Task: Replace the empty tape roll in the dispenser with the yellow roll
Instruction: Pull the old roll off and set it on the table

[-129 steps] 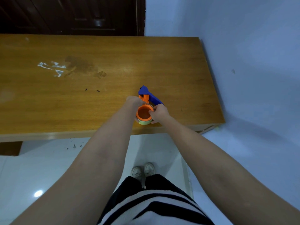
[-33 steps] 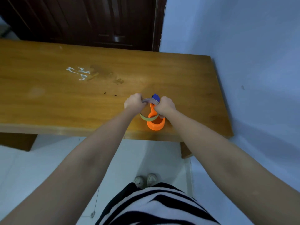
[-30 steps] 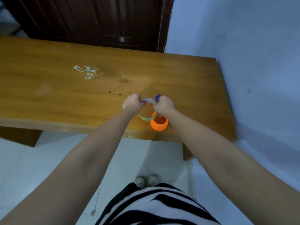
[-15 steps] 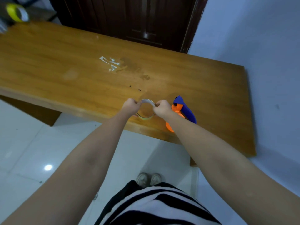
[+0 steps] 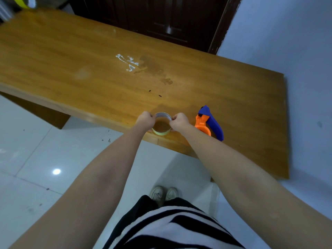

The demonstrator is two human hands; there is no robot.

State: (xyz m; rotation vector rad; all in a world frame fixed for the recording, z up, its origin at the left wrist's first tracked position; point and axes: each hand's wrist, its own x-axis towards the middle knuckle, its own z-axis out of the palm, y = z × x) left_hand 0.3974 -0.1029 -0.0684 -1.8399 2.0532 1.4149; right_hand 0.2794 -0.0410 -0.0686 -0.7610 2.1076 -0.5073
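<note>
Both hands hold the empty tape roll (image 5: 161,132), a thin pale ring, over the near edge of the wooden table (image 5: 89,78). My left hand (image 5: 145,120) grips its left side and my right hand (image 5: 179,121) grips its right side. The orange and blue tape dispenser (image 5: 209,123) lies on the table just right of my right hand, with no roll on it. The yellow roll (image 5: 24,2) shows at the far top left corner, beyond the table's left end.
White and dark stains (image 5: 129,62) mark the table's middle. A dark wooden door (image 5: 161,18) stands behind the table and a pale blue wall (image 5: 296,51) runs along its right end. White floor tiles lie below, with my shoes (image 5: 163,194) near the table.
The empty roll has come off the dispenser and moved left in both hands. The dispenser now lies alone on the table. The view swung left, bringing the yellow roll into sight.
</note>
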